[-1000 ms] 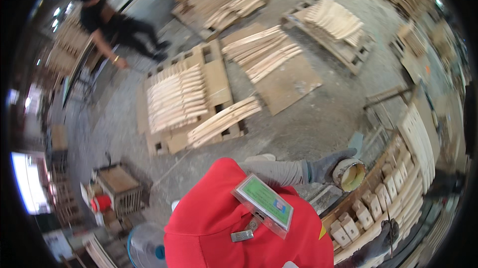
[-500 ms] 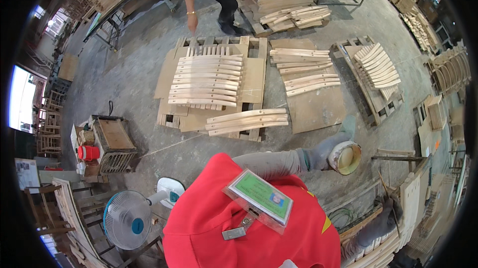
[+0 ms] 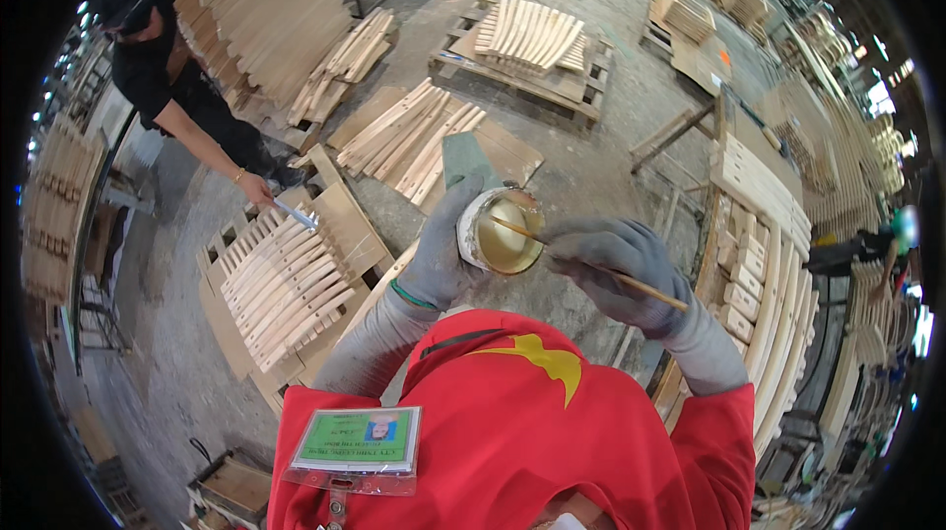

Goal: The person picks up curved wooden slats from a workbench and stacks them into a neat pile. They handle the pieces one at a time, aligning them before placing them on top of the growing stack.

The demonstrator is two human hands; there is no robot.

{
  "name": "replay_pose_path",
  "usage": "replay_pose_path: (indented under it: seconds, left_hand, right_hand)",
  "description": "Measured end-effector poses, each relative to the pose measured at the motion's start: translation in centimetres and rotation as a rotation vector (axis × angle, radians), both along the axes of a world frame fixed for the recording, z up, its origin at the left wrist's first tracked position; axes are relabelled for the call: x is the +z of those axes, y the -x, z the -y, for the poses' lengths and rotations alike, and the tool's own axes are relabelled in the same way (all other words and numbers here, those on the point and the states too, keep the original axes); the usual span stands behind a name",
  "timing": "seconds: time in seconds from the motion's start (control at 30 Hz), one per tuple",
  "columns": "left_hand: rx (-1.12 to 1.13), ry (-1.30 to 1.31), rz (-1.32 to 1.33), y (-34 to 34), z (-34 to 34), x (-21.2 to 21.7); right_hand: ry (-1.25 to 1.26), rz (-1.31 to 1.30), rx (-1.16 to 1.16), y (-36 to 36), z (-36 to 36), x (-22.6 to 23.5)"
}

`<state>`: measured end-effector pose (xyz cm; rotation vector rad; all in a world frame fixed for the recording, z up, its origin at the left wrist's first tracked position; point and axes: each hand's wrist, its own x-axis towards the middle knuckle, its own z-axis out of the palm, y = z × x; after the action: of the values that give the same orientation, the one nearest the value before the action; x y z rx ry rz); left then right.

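Two gloved hands meet in front of a red shirt, seen from above. The left hand [image 3: 441,259] wraps its grip around one small round tub [image 3: 500,231] of pale, creamy liquid, held up at chest height above the concrete floor [image 3: 591,161]. The right hand [image 3: 616,269] pinches one thin wooden stick [image 3: 591,264], its grip clamped on the shaft, with the far end dipped into the tub's liquid.

The tub looks filled close to its rim, so a tilt of the left wrist could likely spill liquid over the glove or shirt. A hard stir might also flick drips from the stick.

One badge [image 3: 357,441] in a clear sleeve hangs on the shirt. One other person [image 3: 163,77], dressed in black, bends over a pallet [image 3: 340,225] at the left, holding a small tool. At least four stacks of curved wooden slats [image 3: 281,284] lie on pallets across the floor, and more slats stand on a rack [image 3: 764,254] at the right.
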<state>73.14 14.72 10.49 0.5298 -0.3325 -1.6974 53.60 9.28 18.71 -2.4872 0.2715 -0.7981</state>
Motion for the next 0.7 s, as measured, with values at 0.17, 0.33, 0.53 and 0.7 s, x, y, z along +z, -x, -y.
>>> replay_pose_path:
  seconds: [0.17, 0.33, 0.53, 0.7]
  left_hand:
    - [0.026, -0.06, -0.072, 0.8, 0.8, -0.2]
    - [0.291, 0.147, 0.119, 0.9, 0.9, -1.3]
    - [0.568, 0.199, 0.181, 1.0, 1.6, -2.7]
    - [0.612, 0.169, 0.125, 1.8, 1.7, -4.6]
  right_hand:
    - [0.024, 0.029, -0.204, -0.6, 1.4, -1.9]
    - [-0.421, 0.01, -0.494, 1.0, -0.3, -4.1]
    - [-0.985, 0.355, -0.585, -0.9, -4.2, -5.0]
    - [-0.962, 0.533, -0.665, -1.2, -5.8, -5.6]
